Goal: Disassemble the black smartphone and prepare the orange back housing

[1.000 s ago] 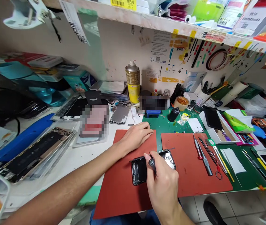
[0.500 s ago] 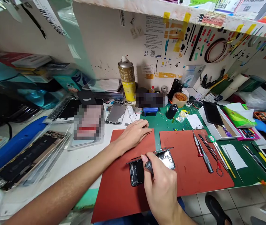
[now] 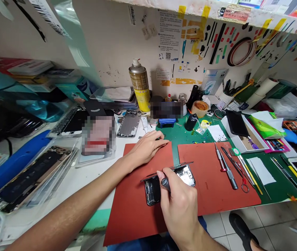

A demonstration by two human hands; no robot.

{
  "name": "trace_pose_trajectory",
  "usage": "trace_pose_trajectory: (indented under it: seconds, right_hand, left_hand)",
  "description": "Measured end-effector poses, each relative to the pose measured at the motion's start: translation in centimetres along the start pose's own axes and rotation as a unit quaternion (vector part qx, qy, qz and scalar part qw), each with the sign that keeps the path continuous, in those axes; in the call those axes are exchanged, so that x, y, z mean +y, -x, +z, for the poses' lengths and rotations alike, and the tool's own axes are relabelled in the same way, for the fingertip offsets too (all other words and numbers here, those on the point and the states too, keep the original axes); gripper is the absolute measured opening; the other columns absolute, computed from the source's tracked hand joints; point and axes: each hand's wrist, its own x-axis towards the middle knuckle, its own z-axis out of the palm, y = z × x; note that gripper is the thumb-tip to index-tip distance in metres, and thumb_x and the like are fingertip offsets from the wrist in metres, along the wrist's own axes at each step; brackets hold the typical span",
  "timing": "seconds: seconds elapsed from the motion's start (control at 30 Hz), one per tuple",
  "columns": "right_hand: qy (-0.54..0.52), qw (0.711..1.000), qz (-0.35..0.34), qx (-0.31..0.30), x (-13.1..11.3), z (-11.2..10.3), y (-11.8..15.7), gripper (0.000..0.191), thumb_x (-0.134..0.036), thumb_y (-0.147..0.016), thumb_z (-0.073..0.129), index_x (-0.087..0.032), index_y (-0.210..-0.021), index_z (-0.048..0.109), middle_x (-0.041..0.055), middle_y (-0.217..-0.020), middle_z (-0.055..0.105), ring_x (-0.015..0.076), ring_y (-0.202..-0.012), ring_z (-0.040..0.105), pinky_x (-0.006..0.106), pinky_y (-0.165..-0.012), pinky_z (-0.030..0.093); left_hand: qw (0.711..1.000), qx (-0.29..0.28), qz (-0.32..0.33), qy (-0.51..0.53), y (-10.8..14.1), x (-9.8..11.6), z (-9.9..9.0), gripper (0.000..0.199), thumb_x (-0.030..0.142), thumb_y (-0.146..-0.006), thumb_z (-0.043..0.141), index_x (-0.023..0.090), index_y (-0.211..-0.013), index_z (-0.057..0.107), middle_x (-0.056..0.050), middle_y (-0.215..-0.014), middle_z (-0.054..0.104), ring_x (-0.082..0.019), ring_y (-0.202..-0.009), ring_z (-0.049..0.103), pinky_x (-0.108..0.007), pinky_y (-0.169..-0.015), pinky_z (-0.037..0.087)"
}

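The head-worn camera looks forward and steeply down at the workbench (image 3: 85,176) from close by (right hand (image 3: 178,195) at lower centre), facing the wall (image 3: 112,45) up top.

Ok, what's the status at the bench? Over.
Right hand: gripping a tool at the phone. Left hand: at the red mat's far edge. Phone: opened, insides showing. In the way: right hand hides the phone's middle.
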Motion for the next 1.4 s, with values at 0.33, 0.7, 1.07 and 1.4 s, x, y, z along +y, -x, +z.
trace_pose_trajectory:
  seconds: [0.33, 0.7, 1.07, 1.4]
  right_hand:
    - [0.009, 1.000, 0.001, -0.013, 0.2, -0.2, -0.3, 0.033, -0.024, -0.118, 0.044, -0.013, -0.116, 0.075, 0.0044, -0.081, 0.079, 0.0198, -0.064, 0.077, 0.030, -0.058, 0.049]
    - [-0.103, 0.986, 0.109, -0.068, 0.8, -3.7, -2.1, 0.023, -0.028, -0.111, 0.055, -0.018, -0.124, 0.071, 0.0021, -0.078, 0.077, 0.0157, -0.056, 0.070, 0.023, -0.048, 0.049]
    - [-0.187, 0.973, 0.111, -0.079, 6.7, -10.7, -4.2, 0.029, -0.035, -0.112, 0.062, -0.029, -0.139, 0.053, 0.0000, -0.091, 0.073, 0.0146, -0.070, 0.067, 0.026, -0.064, 0.059]
    - [-0.132, 0.984, 0.008, -0.118, 7.7, -7.2, -3.2, 0.034, -0.019, -0.106, 0.066, -0.025, -0.136, 0.051, 0.0049, -0.105, 0.076, 0.0192, -0.088, 0.079, 0.035, -0.079, 0.069]
  left_hand:
    - [0.961, 0.020, -0.160, 0.226, 5.7, 4.1, -4.4, 0.041, 0.048, -0.113, 0.049, 0.025, -0.128, 0.081, -0.008, -0.117, 0.082, -0.023, -0.105, 0.077, -0.036, -0.098, 0.062]
    - [0.937, 0.015, -0.220, 0.269, 11.4, 8.1, -2.3, 0.047, 0.051, -0.115, 0.043, 0.029, -0.146, 0.070, -0.004, -0.145, 0.076, -0.025, -0.128, 0.076, -0.037, -0.109, 0.062]
    - [0.930, 0.061, -0.244, 0.267, 11.6, 8.2, -1.3, 0.050, 0.054, -0.115, 0.039, 0.033, -0.153, 0.064, 0.000, -0.147, 0.075, -0.025, -0.132, 0.074, -0.035, -0.106, 0.063]
    - [0.927, 0.065, -0.250, 0.273, 11.6, 8.0, -1.1, 0.050, 0.055, -0.115, 0.038, 0.031, -0.147, 0.068, -0.001, -0.142, 0.078, -0.026, -0.128, 0.076, -0.036, -0.103, 0.065]
